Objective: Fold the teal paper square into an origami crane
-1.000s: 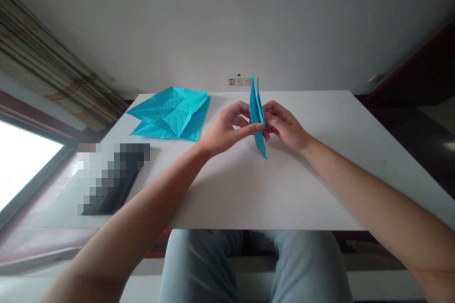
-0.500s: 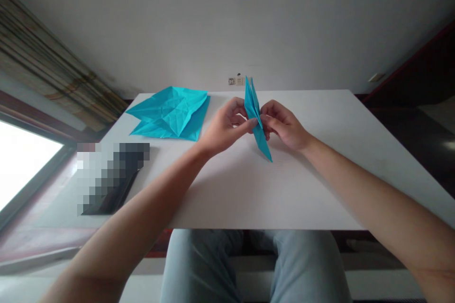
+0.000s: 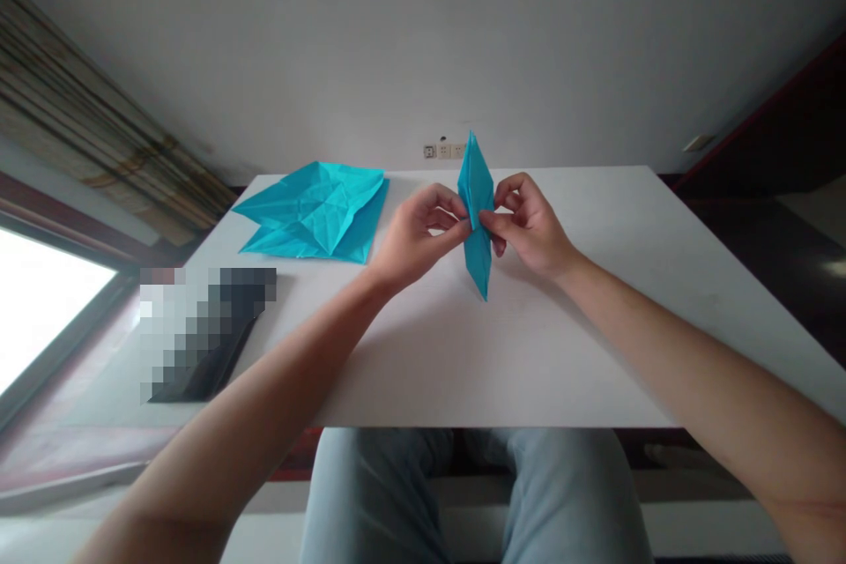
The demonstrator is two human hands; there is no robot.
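Observation:
A narrow blue folded paper [image 3: 477, 181], shaped like a long diamond with pointed ends, is held upright above the table. My left hand [image 3: 423, 233] pinches its left edge near the middle between thumb and fingers. From the other side my right hand [image 3: 532, 225] grips it, the thumb pressed on the face turned toward me and the fingers partly hidden behind. Farther left lie creased blue paper sheets [image 3: 323, 203], partly opened out, on the tabletop.
The white table [image 3: 502, 370] reaches from my lap to the wall. A dark, pixelated flat object [image 3: 211, 335] lies at its left side. Wall sockets [image 3: 444, 152] sit behind the table, and a patterned curtain [image 3: 85, 106] hangs at the left.
The folded paper has turned so that its broad face shows more toward me, and its lower tip has swung left. My right thumb has come onto its front face.

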